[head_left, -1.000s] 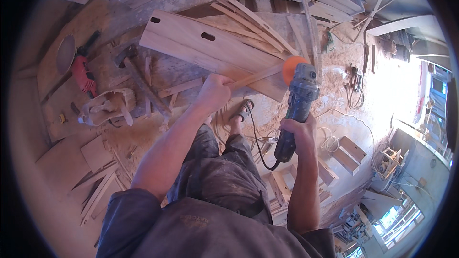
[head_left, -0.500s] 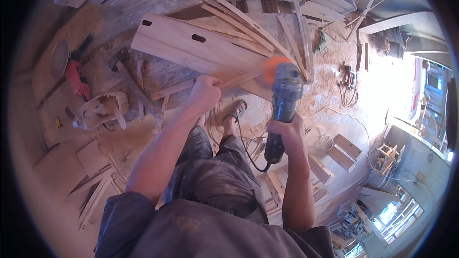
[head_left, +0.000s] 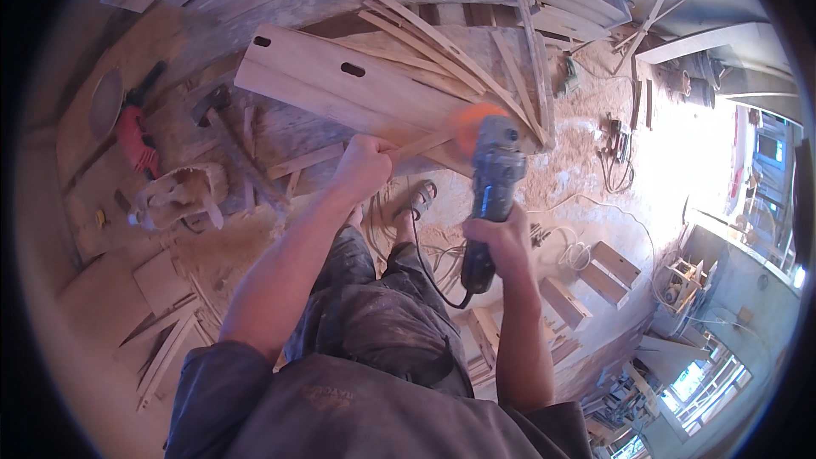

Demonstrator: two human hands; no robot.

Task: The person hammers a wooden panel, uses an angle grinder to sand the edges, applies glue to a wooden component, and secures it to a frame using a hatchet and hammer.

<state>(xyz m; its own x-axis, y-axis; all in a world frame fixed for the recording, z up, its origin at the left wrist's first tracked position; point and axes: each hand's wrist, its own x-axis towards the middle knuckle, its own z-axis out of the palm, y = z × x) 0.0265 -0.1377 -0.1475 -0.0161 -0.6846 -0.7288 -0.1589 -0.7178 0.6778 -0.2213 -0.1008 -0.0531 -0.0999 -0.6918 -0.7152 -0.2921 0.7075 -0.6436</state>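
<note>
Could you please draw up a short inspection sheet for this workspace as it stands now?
Surface: worn work surface, with a slotted board lying across it.
Job's things: angle grinder with a blurred orange disc at the end of a wooden strip; exact contact cannot be told.
Clutter: thin offcuts, a red power tool and a hammer-like tool.
Grips: left grip closed on the strip; right grip around the grinder's body.
Cables: black cord from the grinder, passing near a sandaled foot; pale cable on the floor.
Surroundings: littered floor, bright opening at right.
</note>
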